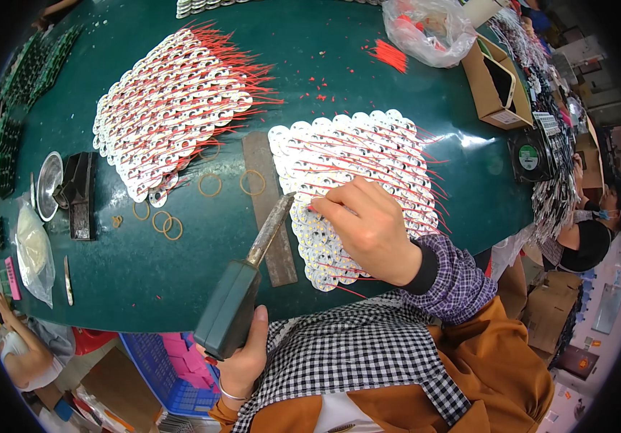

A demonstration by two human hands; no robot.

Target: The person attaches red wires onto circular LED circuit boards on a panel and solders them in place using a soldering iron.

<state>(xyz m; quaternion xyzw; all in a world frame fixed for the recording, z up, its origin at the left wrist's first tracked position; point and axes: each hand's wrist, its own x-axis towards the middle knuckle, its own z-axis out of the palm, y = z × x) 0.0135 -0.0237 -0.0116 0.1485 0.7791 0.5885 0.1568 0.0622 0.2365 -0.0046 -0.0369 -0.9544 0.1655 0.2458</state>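
Note:
My left hand [244, 357] is wrapped round the dark grey-green body of a soldering gun [230, 303]. The long metal barrel slants up, its tip at the left edge of a panel of round white circuit boards [339, 155]. Red wires run across most of these boards; the lower-left ones show yellow dots and few wires. Over the panel, my right hand [368, 227] is closed in a pinch, with a bit of red wire [312, 208] at the fingertips beside the tip. A flat brown metal bar [271, 224] lies along the panel's left side, partly under the barrel.
Another wired board panel [173, 108] lies left on the green table [339, 79], with rubber bands [209, 185] nearby. Farther left are a metal dish [49, 187], a black holder [80, 195] and a knife [68, 281]. Back right stand a cardboard box [494, 90] and fan [530, 155]. Other people sit nearby.

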